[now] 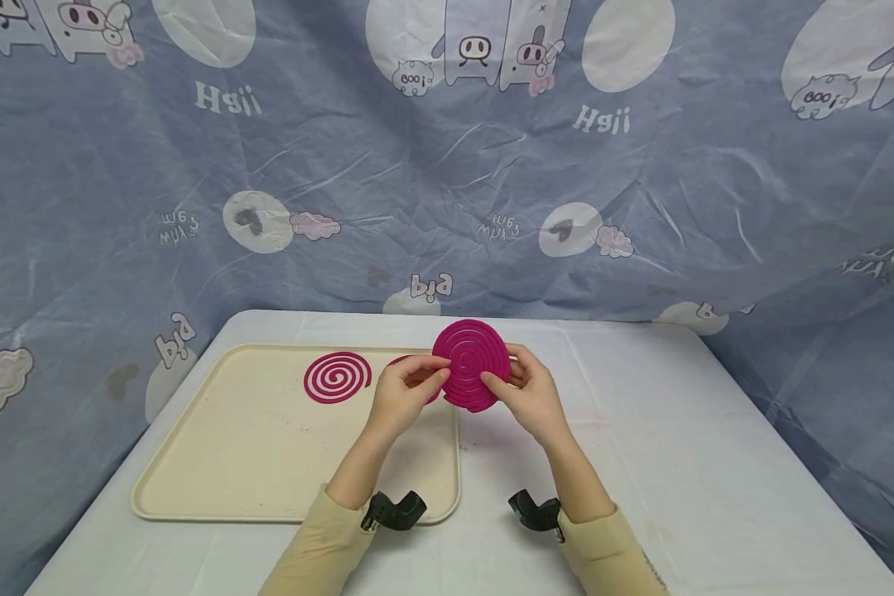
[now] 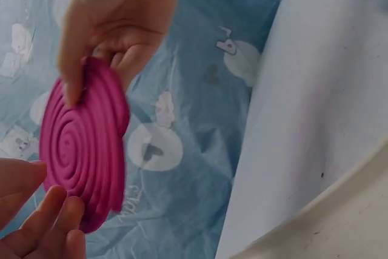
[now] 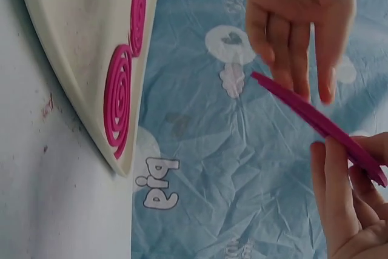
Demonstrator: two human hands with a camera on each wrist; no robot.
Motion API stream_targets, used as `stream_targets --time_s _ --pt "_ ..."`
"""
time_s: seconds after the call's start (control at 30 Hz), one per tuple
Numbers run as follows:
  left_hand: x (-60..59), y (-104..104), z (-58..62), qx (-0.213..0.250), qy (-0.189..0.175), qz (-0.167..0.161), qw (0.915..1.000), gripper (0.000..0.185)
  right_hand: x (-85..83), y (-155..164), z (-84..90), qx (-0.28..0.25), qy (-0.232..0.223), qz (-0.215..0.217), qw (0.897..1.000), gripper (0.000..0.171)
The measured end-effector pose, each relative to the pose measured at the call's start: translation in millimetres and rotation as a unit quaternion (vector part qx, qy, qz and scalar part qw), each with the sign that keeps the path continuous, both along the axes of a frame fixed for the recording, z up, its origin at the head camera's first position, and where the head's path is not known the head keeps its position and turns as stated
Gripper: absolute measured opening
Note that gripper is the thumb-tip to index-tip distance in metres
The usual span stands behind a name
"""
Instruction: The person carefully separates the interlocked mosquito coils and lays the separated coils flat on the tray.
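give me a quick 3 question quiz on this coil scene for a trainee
1. True or false: the pink spiral coil disc is lying flat on the tray.
2. How many pink coils lie on the tray? A) none B) two C) four
3. Fill in: the disc is held by ____ hands.

Key
1. False. The left hand and the right hand pinch it at opposite edges and hold it up above the table.
2. B. One coil shows whole in the head view; a second coil, beside it, is mostly hidden behind the left hand there, and the right wrist view shows both.
3. Both.
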State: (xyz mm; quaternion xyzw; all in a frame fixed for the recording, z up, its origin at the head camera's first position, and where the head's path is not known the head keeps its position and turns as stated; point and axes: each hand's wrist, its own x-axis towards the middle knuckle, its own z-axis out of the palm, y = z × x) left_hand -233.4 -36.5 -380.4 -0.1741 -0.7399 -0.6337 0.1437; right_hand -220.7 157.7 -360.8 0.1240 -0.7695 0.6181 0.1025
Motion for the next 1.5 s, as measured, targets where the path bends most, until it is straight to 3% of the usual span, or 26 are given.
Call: stream_targets --time_s 0.13,0.4,0.6,0.67,0.83,1.1,1.3,1.4,1.5 --pt "0.4 5 -2.9 -0.005 0.0 -0.012 0.9999 0.022 5.1 -12 -1.1 0.014 0.015 0.0 1.0 0.043" --pt "4.5 12 0.3 0.019 -0.027 -0.018 0.9993 0.031 8.2 -20 -2.7 -0.007 0.024 0.052 0.998 0.049" --pt "20.2 12 22.7 0.039 -0.04 -0.021 0.9982 0.028 8.0 -20 0.0 -0.033 0.05 0.09 0.994 0.032" --pt "18.6 11 20.5 0.042 -0.041 -0.028 0.9978 0.027 6.0 -19 -1.7 -0.042 0.054 0.094 0.993 0.03" --pt "1.7 11 -0.7 0.047 -0.048 -0.058 0.996 0.028 -0.4 -16 -9.9 -0.051 0.055 0.084 0.994 0.032" --pt "1.7 11 -0.9 0.058 -0.085 -0.105 0.9892 0.032 -3.1 -14 -12.1 -0.04 0.045 0.068 0.996 0.035" --pt "13.6 12 14.5 0.046 -0.099 -0.115 0.9874 0.033 -4.7 -11 -12.5 -0.065 0.039 0.09 0.993 0.032" --pt "20.8 12 22.5 0.043 -0.086 -0.115 0.9887 0.03 -5.0 -10 -12.9 -0.071 0.045 0.098 0.992 0.031" --pt "21.8 13 22.5 0.044 -0.073 -0.12 0.9891 0.028 -5.4 -10 -13.8 -0.081 0.046 0.11 0.99 0.03"
